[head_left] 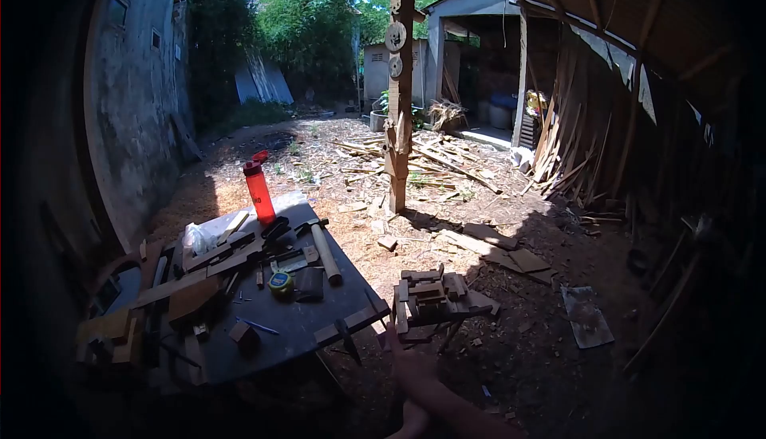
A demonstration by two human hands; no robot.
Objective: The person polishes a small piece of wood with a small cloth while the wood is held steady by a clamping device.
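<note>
My right hand [415, 369] is low in the middle of the view, in deep shadow. It reaches forward beside the near right corner of the dark table [307, 331], close to a wooden strip [351, 321] along that edge. Its fingers are too dim to show whether they grip anything. Of my left hand [412, 421], only a part near the bottom edge shows, partly behind the right forearm; its fingers are hidden. A dark clamp-like tool [348, 339] hangs at the table edge. Just beyond my hands, stacked wood blocks [427, 291] sit on a low stand.
On the table are a red bottle [260, 193], a tape measure [280, 283], a mallet-like tool [326, 254], a blue pen [259, 326] and several wood pieces [194, 299]. A wooden post [400, 112] stands ahead. Boards [499, 254] and scraps lie on the ground.
</note>
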